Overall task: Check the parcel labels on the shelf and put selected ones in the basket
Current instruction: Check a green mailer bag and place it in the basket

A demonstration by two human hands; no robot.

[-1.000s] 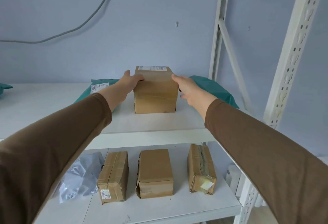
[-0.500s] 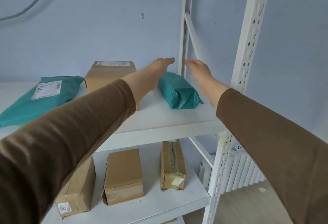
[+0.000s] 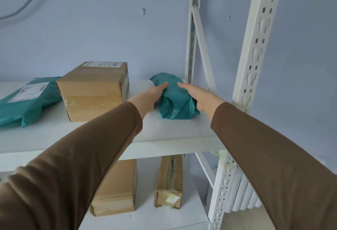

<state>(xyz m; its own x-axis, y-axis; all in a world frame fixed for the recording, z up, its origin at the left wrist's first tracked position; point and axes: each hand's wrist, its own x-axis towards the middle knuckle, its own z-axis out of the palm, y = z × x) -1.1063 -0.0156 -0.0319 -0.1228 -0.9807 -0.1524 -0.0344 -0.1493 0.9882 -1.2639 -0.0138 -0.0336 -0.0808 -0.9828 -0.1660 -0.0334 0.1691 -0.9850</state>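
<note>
Reaching with both hands to the small teal mailer (image 3: 174,100) at the right end of the upper shelf (image 3: 175,133). Head view: left hand (image 3: 151,95) lies against the mailer's left side, right hand (image 3: 199,95) against its right side; fingers look fairly straight, pressing the film, not yet wrapped round it. No label shows on the upper face, so my judgement is that the mailer needs lifting and turning over to read it. Soft, slippery bag: best squeezed evenly from both sides and raised clear before rotating.

Surroundings: cardboard box (image 3: 94,91) just left of the left forearm, label on top; a larger teal mailer (image 3: 27,102) farther left, labelled. Rear shelf upright (image 3: 191,47) stands close behind, limiting room to swing right. Two cartons (image 3: 169,180) on the lower shelf. Basket not in view.
</note>
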